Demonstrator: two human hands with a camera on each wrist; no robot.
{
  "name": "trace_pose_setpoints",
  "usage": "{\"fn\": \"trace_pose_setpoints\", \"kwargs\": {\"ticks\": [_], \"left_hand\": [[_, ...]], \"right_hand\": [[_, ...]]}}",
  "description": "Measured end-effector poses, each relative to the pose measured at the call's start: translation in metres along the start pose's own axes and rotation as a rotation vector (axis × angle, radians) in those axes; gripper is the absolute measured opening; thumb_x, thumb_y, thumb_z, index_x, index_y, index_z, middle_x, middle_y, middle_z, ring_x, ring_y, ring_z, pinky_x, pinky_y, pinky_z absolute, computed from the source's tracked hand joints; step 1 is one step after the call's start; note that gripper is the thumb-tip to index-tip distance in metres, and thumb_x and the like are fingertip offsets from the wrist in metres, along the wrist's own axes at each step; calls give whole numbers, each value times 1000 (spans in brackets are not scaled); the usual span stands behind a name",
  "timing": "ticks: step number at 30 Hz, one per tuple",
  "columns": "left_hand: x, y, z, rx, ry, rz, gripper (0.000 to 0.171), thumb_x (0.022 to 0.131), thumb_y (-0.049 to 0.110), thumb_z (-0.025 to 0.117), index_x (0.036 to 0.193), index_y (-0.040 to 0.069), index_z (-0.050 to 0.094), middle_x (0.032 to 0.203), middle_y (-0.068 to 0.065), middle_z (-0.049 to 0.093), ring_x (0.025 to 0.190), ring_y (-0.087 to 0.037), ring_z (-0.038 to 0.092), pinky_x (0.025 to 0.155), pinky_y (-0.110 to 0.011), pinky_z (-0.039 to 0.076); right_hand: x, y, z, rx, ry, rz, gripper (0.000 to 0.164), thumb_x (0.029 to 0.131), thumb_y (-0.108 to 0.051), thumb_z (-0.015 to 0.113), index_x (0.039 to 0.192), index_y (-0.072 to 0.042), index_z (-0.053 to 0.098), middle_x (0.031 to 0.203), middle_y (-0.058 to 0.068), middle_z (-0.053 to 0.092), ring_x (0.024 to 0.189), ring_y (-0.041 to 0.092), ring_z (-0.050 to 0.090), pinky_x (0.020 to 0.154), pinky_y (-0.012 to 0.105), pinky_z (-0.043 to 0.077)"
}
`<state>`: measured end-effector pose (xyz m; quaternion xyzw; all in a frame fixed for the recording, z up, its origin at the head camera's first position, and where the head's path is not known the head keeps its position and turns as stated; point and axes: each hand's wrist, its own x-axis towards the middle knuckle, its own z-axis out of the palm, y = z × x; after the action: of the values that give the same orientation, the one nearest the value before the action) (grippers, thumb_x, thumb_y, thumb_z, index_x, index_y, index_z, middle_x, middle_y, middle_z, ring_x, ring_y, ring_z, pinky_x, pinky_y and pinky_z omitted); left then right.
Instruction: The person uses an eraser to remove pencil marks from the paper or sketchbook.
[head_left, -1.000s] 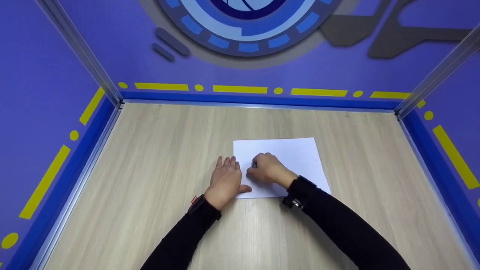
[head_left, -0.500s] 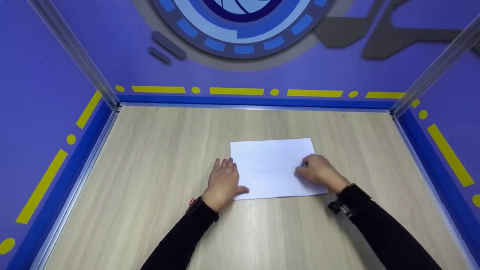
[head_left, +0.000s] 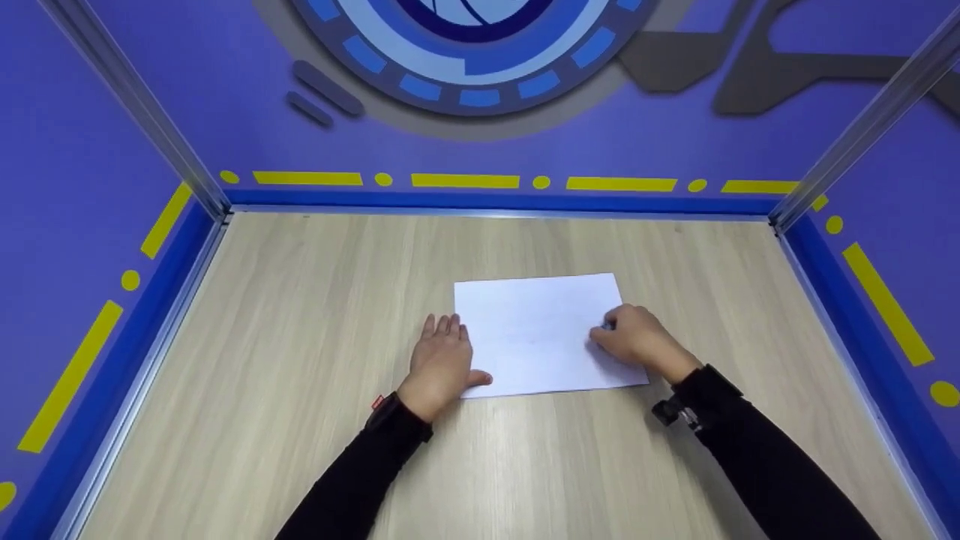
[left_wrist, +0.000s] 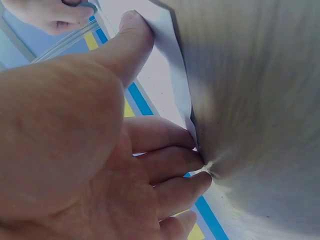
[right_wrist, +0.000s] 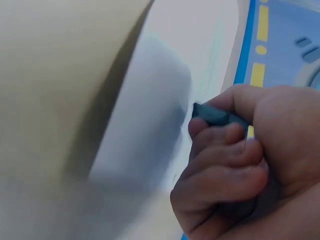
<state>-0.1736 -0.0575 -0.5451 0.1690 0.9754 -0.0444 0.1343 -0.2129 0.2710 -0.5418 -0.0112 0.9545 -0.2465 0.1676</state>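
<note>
A white sheet of paper [head_left: 536,330] lies on the wooden tabletop in the head view. My left hand [head_left: 439,364] rests over its left edge, palm down, fingers straight, with the thumb [left_wrist: 135,30] on the sheet. At the right part of the paper, my right hand [head_left: 634,337] grips a small dark teal piece [right_wrist: 215,115] between thumb and curled fingers. Its end pokes out over the sheet in the right wrist view; most of it is hidden in the hand, so I cannot tell its kind. Faint greenish streaks show on the paper there.
Pale wooden tabletop [head_left: 315,315] surrounds the sheet. Blue-purple panels with yellow dashes [head_left: 465,181] stand at the back and both sides, joined by metal corner posts [head_left: 847,135]. A black band with a small device [head_left: 679,412] sits at the right wrist.
My right hand has swept rightward across the paper with the teal piece, then stayed near the right edge. The left hand has kept its place on the sheet; the head view has shifted slightly.
</note>
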Motion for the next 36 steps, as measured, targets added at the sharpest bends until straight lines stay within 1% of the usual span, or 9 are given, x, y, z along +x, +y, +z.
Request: {"fn": "trace_pose_setpoints", "kwargs": {"ticks": [2,4,8,13,17,22,28,32,36], "left_hand": [[0,0,0,-3,-6,-2,107,96,77,67,164,-3,48,174,-20,45,166,-33,41,141,-51,25],[0,-1,0,-11,-10,0,107,96,76,67,164,-4,48,175,-21,45,166,-34,40,141,-51,24],[-1,-3,1,-8,0,1,107,95,77,67,164,-4,48,174,-21,46,166,-34,42,141,-51,26],[-3,-4,4,-12,30,0,106,94,77,68,162,-3,52,172,-20,49,163,-34,45,140,-51,28],[-3,-3,4,-19,38,11,105,94,76,68,162,-3,52,172,-21,49,163,-34,45,139,-51,30],[-4,-4,-1,-6,48,21,103,95,75,68,161,-3,53,171,-21,50,163,-35,46,138,-52,33],[-2,-4,0,-13,32,6,104,96,76,67,162,-3,51,172,-21,48,164,-34,44,139,-52,30],[-3,-4,2,-3,26,3,106,95,77,66,163,-3,50,173,-20,48,164,-32,45,139,-51,30],[-2,-2,3,11,8,-6,106,96,78,65,164,-2,49,174,-19,46,165,-31,43,140,-50,29]], "right_hand": [[3,-15,8,23,1,-47,31,99,-30,65,85,-3,70,79,6,58,73,21,53,67,33,44],[7,-32,18,39,6,-98,34,98,-27,65,70,-11,55,68,-1,45,65,18,46,62,33,38],[15,-72,39,53,9,-200,40,98,-25,68,65,-18,47,64,-6,41,63,16,43,61,31,34],[38,-111,73,68,-33,-282,38,96,-25,69,64,-17,52,63,-4,46,62,19,47,60,33,38],[60,-124,99,25,-67,-274,31,95,-29,68,69,-15,65,67,1,58,66,24,56,62,38,46],[58,-141,95,-10,-97,-202,28,97,-31,69,78,-10,73,78,6,66,77,27,62,72,42,53],[40,-137,82,-40,-61,-214,26,96,-27,72,87,-4,76,86,10,71,83,28,63,80,44,55],[32,-109,69,-28,-11,-200,25,93,-26,71,73,-11,66,75,3,59,73,22,54,68,37,46],[24,-63,46,11,7,-153,32,91,-25,68,65,-16,51,67,-2,44,65,19,45,60,32,35]]}}
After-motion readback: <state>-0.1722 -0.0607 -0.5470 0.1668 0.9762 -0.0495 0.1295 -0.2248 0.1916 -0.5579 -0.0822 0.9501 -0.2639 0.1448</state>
